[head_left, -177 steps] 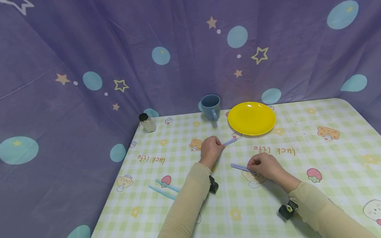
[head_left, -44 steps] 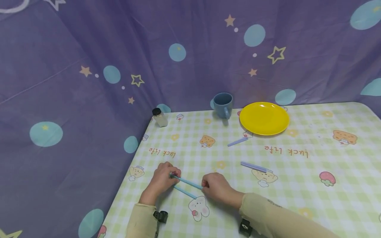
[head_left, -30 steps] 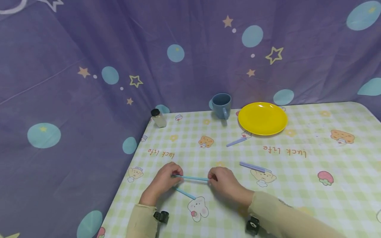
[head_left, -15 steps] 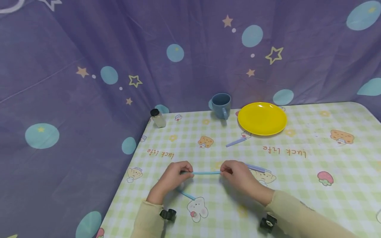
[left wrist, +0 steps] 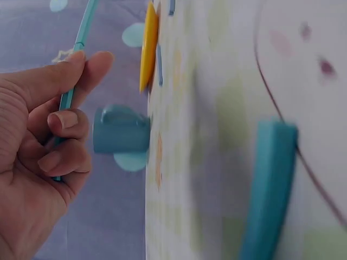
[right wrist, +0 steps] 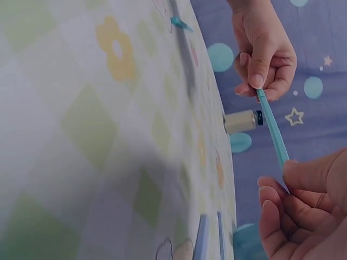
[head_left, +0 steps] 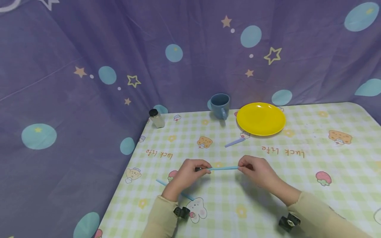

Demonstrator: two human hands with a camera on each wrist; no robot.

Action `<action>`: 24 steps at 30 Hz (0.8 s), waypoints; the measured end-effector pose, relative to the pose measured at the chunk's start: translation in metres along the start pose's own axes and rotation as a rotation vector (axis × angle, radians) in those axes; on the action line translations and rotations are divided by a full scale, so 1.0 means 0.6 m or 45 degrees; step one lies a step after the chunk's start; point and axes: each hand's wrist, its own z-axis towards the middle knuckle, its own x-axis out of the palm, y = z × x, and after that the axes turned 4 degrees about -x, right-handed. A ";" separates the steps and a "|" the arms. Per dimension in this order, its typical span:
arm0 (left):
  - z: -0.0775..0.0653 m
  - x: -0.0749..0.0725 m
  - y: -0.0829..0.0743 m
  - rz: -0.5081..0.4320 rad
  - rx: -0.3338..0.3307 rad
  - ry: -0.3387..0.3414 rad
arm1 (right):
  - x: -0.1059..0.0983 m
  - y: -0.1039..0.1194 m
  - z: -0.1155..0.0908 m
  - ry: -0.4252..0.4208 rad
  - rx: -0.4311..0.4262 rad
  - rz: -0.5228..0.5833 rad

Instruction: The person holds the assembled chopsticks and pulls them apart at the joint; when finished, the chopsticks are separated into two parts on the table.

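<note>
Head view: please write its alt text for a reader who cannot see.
A person's left hand and right hand hold a turquoise stick between them above a checked tablecloth. Another turquoise stick lies on it; a jar, blue mug and yellow plate sit farther back.

A slim, straight turquoise stick, marked by a thin line, is held nearly level above the checked tablecloth.

- 1 turquoise stick, earlier lying on the table, is now raised between the left hand and right hand.
- Both hands have left the purple sticks.
</note>
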 end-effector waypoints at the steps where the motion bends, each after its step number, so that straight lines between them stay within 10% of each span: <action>1: 0.003 0.003 -0.003 -0.001 0.009 0.002 | -0.004 -0.002 -0.002 0.000 -0.001 0.002; 24: 0.057 0.076 -0.049 0.002 0.144 0.021 | -0.035 -0.017 -0.017 0.005 -0.070 -0.053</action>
